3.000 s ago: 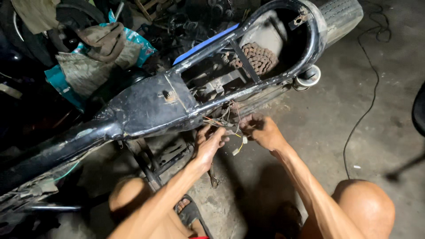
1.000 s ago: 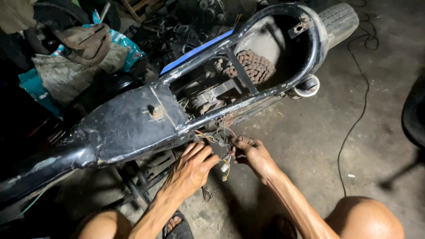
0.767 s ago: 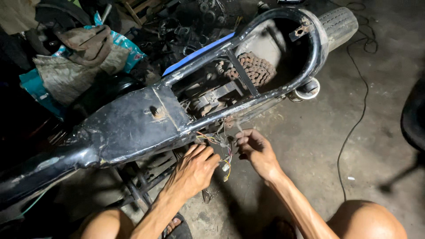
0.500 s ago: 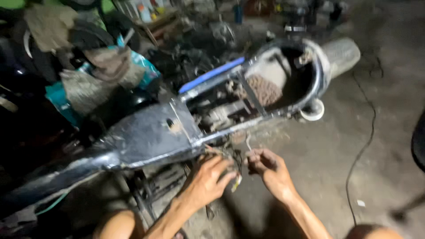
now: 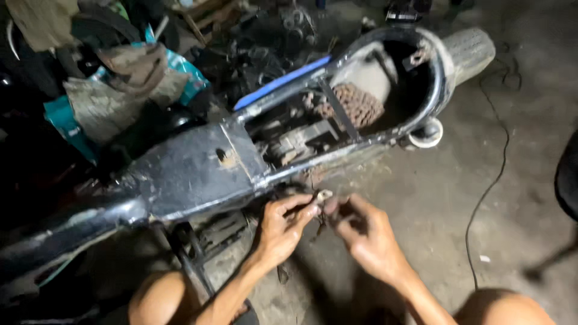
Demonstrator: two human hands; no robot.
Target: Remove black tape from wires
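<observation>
A stripped black motorcycle frame lies across the view, with a rusty chain inside its rear loop and a tyre at the far end. Just below the frame's lower rail, my left hand and my right hand meet around a bundle of wires with a small pale connector. Fingers of both hands pinch the wires. The picture is blurred, so the exact grip is unclear.
Rags and a teal bag are piled behind the frame with dark engine parts. A white round cup sits on the concrete floor by the frame. A black cable runs over the floor at right. My knees are at the bottom.
The camera has swung, so the frame sits differently in view. Both hands stay together at the wire bundle under the frame, with the right hand now closer to the left.
</observation>
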